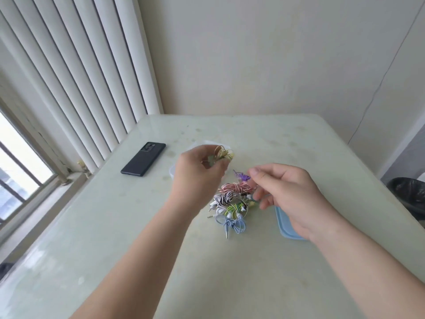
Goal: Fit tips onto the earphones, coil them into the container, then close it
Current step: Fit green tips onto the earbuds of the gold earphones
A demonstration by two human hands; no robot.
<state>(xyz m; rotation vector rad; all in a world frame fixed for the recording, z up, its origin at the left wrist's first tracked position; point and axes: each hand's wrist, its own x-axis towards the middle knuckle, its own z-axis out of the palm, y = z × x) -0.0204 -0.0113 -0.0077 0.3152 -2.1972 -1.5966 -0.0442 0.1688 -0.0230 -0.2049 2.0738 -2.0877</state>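
Left grip holds coiled yellow earphones over clear container, directly below it | right grip loosely curled, contents unclear, beside earphone pile on worktop | left nearer container; lid lies rightward.

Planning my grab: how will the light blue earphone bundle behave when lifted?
Probably floppy and light: the light blue earphone bundle is thin cable in loose loops. Its jack plug sticks out, so it may dangle or unravel.
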